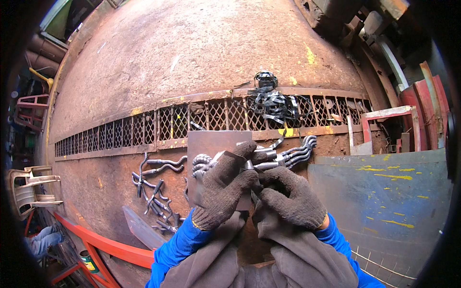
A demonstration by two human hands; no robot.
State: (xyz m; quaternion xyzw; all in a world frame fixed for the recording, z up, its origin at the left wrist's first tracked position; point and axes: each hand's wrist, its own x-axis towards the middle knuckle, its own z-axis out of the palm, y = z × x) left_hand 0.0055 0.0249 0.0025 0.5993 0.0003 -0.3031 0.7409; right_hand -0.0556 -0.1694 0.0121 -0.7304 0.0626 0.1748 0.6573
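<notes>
In left gloved hand (223, 187), pinched: small metal piece (248, 164), mostly hidden. Can't tell grip of right hand (294, 194), curled close beside. Just beyond: bent metal rods (300, 152) and metal plate (211, 139), both partly covered.

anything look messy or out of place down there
Yes: black strips lie in a tangled heap over the rusty floor grate, and bent metal pieces lie jumbled left of the person's hands.
</notes>
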